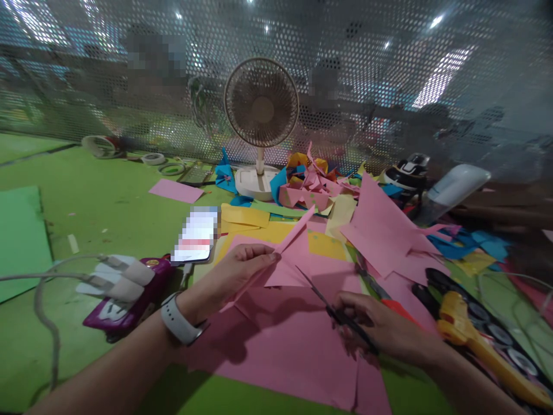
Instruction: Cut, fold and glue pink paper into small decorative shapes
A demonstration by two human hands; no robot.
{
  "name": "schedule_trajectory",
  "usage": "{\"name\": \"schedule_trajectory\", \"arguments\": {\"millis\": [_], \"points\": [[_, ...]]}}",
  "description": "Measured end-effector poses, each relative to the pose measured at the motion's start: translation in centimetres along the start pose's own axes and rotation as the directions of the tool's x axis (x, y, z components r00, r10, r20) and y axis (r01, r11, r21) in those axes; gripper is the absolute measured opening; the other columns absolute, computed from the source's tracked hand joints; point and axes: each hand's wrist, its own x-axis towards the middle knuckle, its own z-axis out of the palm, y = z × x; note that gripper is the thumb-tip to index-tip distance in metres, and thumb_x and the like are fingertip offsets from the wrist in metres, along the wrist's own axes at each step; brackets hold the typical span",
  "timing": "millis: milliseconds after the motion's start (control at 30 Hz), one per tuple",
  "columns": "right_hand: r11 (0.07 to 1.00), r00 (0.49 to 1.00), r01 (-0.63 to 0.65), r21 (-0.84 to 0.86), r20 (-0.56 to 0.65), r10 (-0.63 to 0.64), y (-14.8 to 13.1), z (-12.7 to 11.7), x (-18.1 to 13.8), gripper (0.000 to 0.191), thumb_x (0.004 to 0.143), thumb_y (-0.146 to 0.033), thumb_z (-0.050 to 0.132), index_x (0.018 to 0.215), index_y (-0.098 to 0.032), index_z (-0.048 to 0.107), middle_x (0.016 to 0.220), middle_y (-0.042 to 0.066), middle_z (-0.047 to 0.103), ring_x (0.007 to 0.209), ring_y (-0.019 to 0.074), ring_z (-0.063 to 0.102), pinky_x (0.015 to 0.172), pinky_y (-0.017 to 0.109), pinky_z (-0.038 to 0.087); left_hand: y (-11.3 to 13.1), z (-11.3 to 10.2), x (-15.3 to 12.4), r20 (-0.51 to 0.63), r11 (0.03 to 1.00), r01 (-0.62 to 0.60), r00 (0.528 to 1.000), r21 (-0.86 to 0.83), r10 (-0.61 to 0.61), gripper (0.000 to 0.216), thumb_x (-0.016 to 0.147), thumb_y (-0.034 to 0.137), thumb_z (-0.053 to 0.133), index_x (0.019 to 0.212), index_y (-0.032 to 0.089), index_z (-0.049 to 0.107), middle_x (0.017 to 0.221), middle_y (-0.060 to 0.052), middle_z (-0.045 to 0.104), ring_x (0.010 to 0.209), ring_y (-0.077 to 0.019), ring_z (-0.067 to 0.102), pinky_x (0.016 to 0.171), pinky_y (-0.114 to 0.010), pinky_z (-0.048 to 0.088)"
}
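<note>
My left hand (239,268) is closed in a pinch on a folded strip of pink paper (287,245) that rises up and to the right. A white watch sits on that wrist. My right hand (380,325) is wrapped round the handles of dark scissors (322,300), whose blades point up and left toward the pink strip. Both hands hover over a large pink sheet (294,346) lying on the green table (108,202).
A white desk fan (261,115) stands at the back before a perforated screen. Coloured paper scraps (315,184) are heaped beside it. A phone (196,235), a purple power strip with white plugs (125,288) and a yellow glue gun (475,340) lie nearby.
</note>
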Motion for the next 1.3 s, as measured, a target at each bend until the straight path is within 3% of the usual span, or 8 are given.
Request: {"name": "schedule_trajectory", "arguments": {"millis": [267, 600, 833, 1300], "points": [[1.000, 1.000, 0.008, 0.006, 0.000, -0.008, -0.2, 0.1, 0.0, 0.038, 0.073, -0.050, 0.066, 0.079, -0.017, 0.049, 0.066, -0.001, 0.054, 0.057, 0.0095, 0.053, 0.050, 0.019, 0.038, 0.1, 0.0, 0.0, 0.000, 1.000, 0.002, 1.000, -0.010, -0.002, 0.022, 0.068, 0.034, 0.070, 0.081, 0.016, 0.067, 0.077, -0.004, 0.065, 0.072, -0.0131, 0.056, 0.059, -0.022, 0.040], [1.000, 0.999, -0.024, 0.013, -0.026, 0.024, 0.2, 0.1, 0.1, 0.031, 0.074, -0.042, 0.067, 0.078, -0.017, 0.049, 0.062, -0.004, 0.052, 0.051, 0.0066, 0.050, 0.042, 0.016, 0.034, -0.1, -0.2, 0.1, 0.034, 0.999, -0.022, 0.999, 0.049, 0.020, 0.023, 0.071, 0.037, 0.067, 0.082, 0.016, 0.067, 0.076, -0.004, 0.064, 0.069, -0.0136, 0.055, 0.056, -0.023, 0.039], [0.998, 0.997, -0.046, -0.043, -0.063, 0.043, 0.5, 0.2, 0.3, 0.033, 0.076, -0.044, 0.065, 0.075, -0.017, 0.046, 0.054, -0.006, 0.051, 0.040, 0.0040, 0.043, 0.037, 0.014, 0.031, -0.1, -0.3, 0.1, 0.044, 0.992, -0.055, 0.998, 0.113, 0.050, 0.028, 0.073, 0.040, 0.064, 0.084, 0.015, 0.067, 0.072, -0.004, 0.063, 0.065, -0.0132, 0.053, 0.053, -0.022, 0.038], [1.000, 0.995, -0.004, 0.025, -0.104, 0.007, 0.7, 0.4, 0.6, 0.038, 0.068, -0.047, 0.070, 0.066, -0.018, 0.045, 0.049, -0.008, 0.046, 0.037, 0.0038, 0.041, 0.034, 0.015, 0.032, -0.4, -0.7, 0.4, 0.075, 0.994, -0.071, 0.995, 0.087, 0.065, 0.028, 0.074, 0.040, 0.065, 0.085, 0.014, 0.068, 0.069, -0.002, 0.061, 0.066, -0.0121, 0.052, 0.058, -0.023, 0.039]]}}
